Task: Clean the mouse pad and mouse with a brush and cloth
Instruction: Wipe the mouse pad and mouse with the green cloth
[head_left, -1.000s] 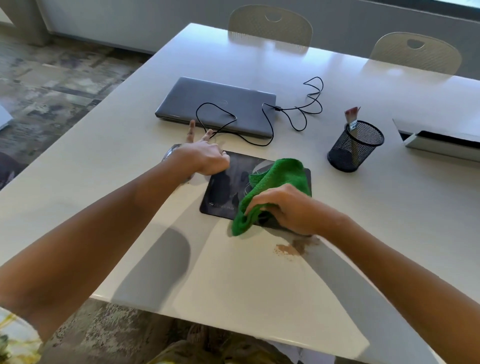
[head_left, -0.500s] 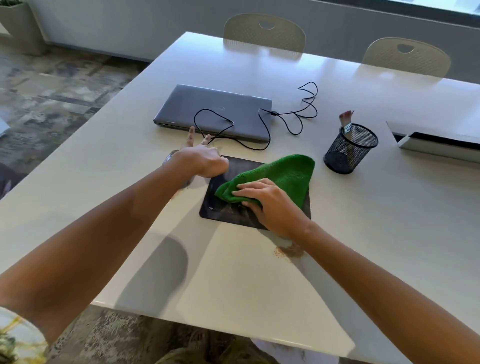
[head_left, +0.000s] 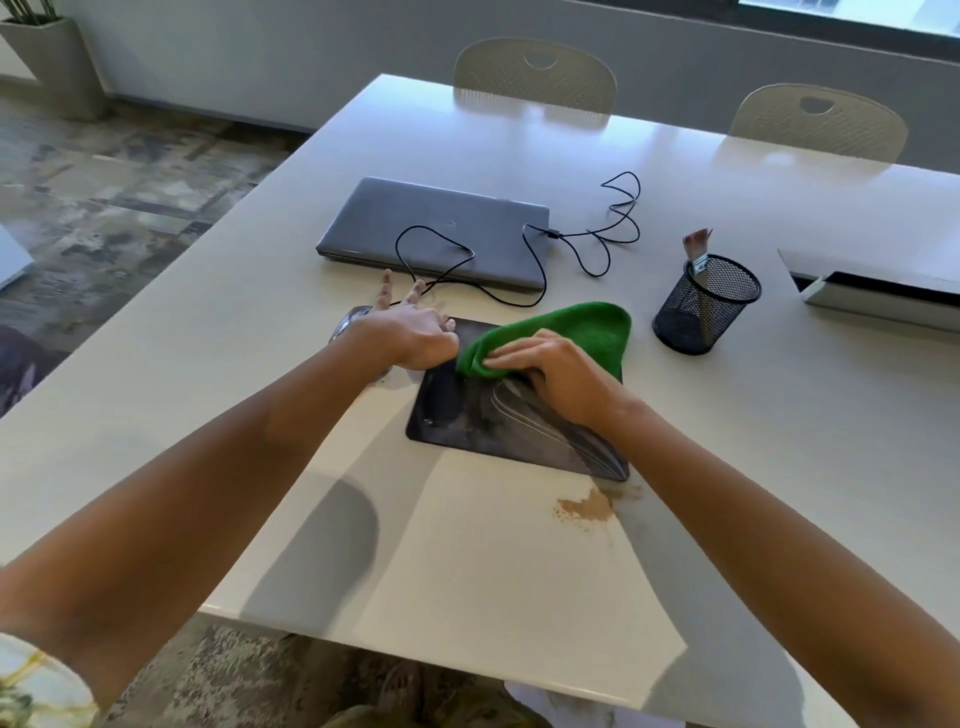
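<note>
A dark mouse pad (head_left: 498, 426) lies on the white table (head_left: 208, 322). My right hand (head_left: 561, 374) holds a bunched green cloth (head_left: 582, 327) against the pad's far half, fingers pointing left. My left hand (head_left: 410, 332) rests on the pad's far-left corner with its fingers spread forward. A grey mouse (head_left: 349, 323) shows partly beneath my left wrist; its black cable (head_left: 540, 275) runs over the laptop. The brush (head_left: 697, 248) stands in a black mesh cup (head_left: 701, 312) to the right.
A shut grey laptop (head_left: 436, 223) lies behind the pad. Brown dust (head_left: 584, 509) sits on the table by the pad's near right corner. A white box (head_left: 878, 301) is at the far right. Two chairs (head_left: 535, 78) stand beyond the table.
My right hand has dragged the cloth from the pad's near edge up and leftward to its far side, close to my left hand. My left hand stayed on the corner.
</note>
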